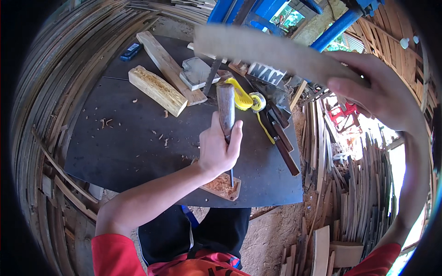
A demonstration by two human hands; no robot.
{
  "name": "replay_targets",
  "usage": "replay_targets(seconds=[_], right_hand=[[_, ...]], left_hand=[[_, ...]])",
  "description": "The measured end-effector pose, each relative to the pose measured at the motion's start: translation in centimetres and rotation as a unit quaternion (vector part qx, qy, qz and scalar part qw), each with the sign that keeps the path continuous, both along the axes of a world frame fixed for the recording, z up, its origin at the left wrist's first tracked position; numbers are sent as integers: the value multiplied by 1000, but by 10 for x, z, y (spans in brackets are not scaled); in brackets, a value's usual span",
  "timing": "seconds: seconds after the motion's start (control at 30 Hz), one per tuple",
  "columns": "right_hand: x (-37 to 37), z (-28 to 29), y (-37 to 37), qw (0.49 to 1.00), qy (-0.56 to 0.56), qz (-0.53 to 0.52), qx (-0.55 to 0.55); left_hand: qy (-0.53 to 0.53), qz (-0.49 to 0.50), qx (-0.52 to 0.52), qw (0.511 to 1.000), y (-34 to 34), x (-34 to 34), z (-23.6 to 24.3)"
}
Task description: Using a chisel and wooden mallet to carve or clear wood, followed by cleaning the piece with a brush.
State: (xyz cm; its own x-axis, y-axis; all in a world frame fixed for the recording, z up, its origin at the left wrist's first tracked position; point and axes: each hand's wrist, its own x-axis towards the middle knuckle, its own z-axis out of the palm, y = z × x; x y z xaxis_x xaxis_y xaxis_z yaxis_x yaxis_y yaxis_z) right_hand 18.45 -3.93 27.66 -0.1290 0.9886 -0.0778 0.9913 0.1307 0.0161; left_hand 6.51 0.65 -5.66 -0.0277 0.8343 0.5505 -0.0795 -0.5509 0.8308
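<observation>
My left hand (217,149) is closed around a chisel (225,103) with a worn wooden handle. The chisel stands nearly upright, its blade pointing down onto a small hollowed block of wood (222,188) at the table's front edge. My forearm and hand hide part of that block. Raised at the upper right, my right hand (368,89) grips one end of a flat wooden bat (262,48). The bat is smeared by motion and hangs above the chisel handle, apart from it.
On the dark table (133,158) lie a carved wood block (156,92), a plank (168,64), a yellow-handled brush (238,94), a tape measure (258,102), wooden-handled tools (286,154) and a small blue box (131,52). Blue machinery (338,27) rises behind. Stacked wood strips (363,188) surround the table.
</observation>
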Motion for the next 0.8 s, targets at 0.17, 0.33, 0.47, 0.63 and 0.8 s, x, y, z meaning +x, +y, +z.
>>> replay_targets(seconds=[0.17, 0.33, 0.47, 0.63, 0.8], right_hand=[[3, 6, -5, 999, -21, -22, -34], [23, -9, -6, 999, 24, 7, -26], [25, -9, -11, 998, 61, -9, -27], [37, -21, -10, 999, 10, 51, -4], [32, -26, -17, 997, 68, -23, -21]], left_hand=[[13, -3, 1, 1000, 3, 1, 0], [12, -15, -11, 1000, 4, 0, 1], [21, 0, -3, 1000, -1, -1, 2], [21, 1, -4, 1000, 0, 4, 0], [18, -18, -8, 1000, 0, 4, 3]])
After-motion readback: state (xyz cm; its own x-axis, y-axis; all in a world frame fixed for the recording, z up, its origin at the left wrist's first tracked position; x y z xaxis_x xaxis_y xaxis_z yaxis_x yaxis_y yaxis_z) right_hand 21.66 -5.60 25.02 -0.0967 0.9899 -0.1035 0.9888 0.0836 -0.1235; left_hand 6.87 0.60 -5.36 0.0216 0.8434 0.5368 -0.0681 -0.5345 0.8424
